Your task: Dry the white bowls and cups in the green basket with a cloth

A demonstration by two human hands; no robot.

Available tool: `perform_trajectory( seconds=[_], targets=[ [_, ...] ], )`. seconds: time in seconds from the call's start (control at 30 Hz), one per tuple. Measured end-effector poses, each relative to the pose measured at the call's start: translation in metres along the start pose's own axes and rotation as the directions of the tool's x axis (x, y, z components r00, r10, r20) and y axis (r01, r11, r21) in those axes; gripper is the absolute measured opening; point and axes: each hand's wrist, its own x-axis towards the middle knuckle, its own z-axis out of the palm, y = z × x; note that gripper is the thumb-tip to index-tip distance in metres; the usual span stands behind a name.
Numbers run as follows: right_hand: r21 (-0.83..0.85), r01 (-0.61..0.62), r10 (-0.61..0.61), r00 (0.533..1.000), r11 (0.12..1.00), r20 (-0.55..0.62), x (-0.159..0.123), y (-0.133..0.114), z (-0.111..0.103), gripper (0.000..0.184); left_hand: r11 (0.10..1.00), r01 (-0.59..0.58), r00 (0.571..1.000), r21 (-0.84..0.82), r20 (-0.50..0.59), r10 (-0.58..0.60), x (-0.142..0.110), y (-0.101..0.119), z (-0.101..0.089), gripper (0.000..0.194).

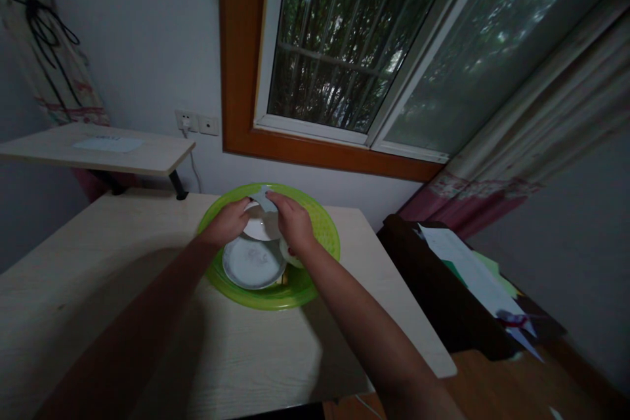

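Note:
Over a bright green plastic basin [275, 302], my left hand [229, 222] is closed on the left edge of a white bowl [260, 224]. My right hand [296, 222] grips a pale blue-grey cloth [266, 201] pressed at the far rim of that bowl. Below the bowl, inside the basin, a white plate [253, 264] with a greyish rim lies face up. A pale round dish [291, 256] shows partly beneath my right wrist. Near the plate's lower right edge sits a small yellowish thing [281, 279] whose kind I cannot make out.
The basin stands on a light wooden table [236, 354]. A raised shelf [162, 161] with a paper [111, 144] on it is at the left. Behind are a wall socket [187, 121] and a barred window [339, 46]. Papers [472, 269] lie on a dark cabinet [433, 289] at right.

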Motion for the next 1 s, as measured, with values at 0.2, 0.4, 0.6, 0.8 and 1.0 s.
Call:
perform_trajectory(
  seconds=[0.2, 0.4, 0.6, 0.8, 1.0],
  targets=[
    [-0.029, -0.219, 0.219, 0.975, 0.975, -0.025, 0.004, 0.006, 0.002, 0.041, 0.995, 0.009, 0.997, 0.104, -0.075, -0.002, -0.002, 0.008, -0.007, 0.044],
    [-0.100, -0.366, 0.369, 0.929, 0.925, 0.019, 0.005, 0.012, 0.010, 0.026, 0.994, 0.045, 0.985, 0.103, -0.173, -0.027, -0.002, 0.017, -0.013, 0.042],
    [0.029, -0.436, 0.436, 0.899, 0.900, -0.023, 0.004, 0.019, 0.016, 0.023, 0.992, 0.127, 0.976, -0.021, -0.174, -0.129, 0.000, 0.018, -0.011, 0.045],
    [0.068, -0.483, 0.486, 0.873, 0.873, -0.038, 0.005, 0.022, 0.016, 0.022, 0.983, 0.183, 0.983, -0.022, -0.016, -0.183, 0.003, 0.009, -0.003, 0.052],
    [-0.049, -0.384, 0.383, 0.923, 0.922, -0.030, 0.001, 0.012, 0.010, 0.026, 0.975, 0.193, 0.981, -0.111, -0.014, -0.196, 0.001, 0.004, -0.003, 0.051]
  ],
)
